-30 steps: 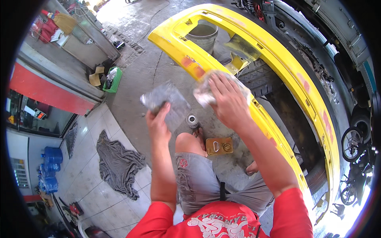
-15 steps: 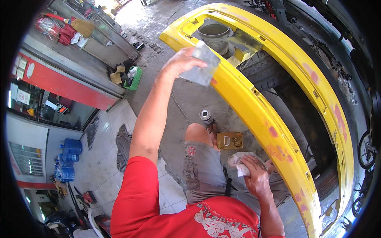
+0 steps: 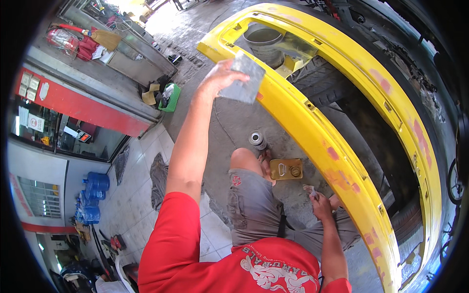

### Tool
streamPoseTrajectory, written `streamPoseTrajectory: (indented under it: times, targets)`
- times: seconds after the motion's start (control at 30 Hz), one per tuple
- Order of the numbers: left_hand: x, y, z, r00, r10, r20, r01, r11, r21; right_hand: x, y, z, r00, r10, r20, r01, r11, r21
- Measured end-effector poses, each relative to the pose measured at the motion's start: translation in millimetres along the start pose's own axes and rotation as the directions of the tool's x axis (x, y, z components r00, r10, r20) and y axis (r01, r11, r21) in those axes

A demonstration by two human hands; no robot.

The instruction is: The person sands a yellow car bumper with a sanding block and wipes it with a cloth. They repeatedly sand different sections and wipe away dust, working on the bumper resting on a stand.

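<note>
My left hand (image 3: 218, 78) is stretched far forward, with its fingers closed on a grey sheet of sandpaper (image 3: 243, 88). The sheet is at the near face of a large yellow car bumper (image 3: 286, 110), close to its far left end; whether they touch I cannot tell. Pinkish-red and bare patches mark the bumper's paint. My right hand (image 3: 323, 207) is low by my legs, closed on a crumpled whitish rag (image 3: 309, 190), most of it hidden by the fingers. Between my foot and the bumper lies a gold rectangular tin (image 3: 286, 169), and beside it stands a round metal can (image 3: 256, 139).
A grey bucket (image 3: 264, 41) stands behind the bumper, near a black tire (image 3: 337, 80). To the left are a green basket (image 3: 171, 99), a dark cloth (image 3: 159, 178) on the tiles and several blue water jugs (image 3: 93, 193). A fire extinguisher (image 3: 62, 40) is at the upper left.
My right hand has moved lower, toward my leg, and less of the rag shows. My left hand and the sandpaper have shifted slightly left along the bumper.
</note>
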State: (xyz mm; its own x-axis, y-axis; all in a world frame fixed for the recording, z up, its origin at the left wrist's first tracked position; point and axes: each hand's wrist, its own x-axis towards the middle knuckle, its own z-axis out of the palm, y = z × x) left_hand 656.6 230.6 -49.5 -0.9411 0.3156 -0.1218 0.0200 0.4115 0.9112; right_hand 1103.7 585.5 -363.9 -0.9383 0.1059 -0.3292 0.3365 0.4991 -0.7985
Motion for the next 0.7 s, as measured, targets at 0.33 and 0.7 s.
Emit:
streamPoseTrajectory:
  times: [0.33, 0.7]
  targets:
    - [-2.9, -2.6, -0.3, 0.989, 0.104, 0.109, -0.119, 0.982, 0.148, 2.5, 9.5, 4.5, 0.997, 0.039, 0.061, -0.033, 0.995, -0.09]
    - [-34.3, 34.2, 66.9, 0.952, 0.149, 0.269, -0.215, 0.947, 0.238, 1.4, 8.9, 9.4, 0.996, 0.062, 0.068, -0.052, 0.989, -0.14]
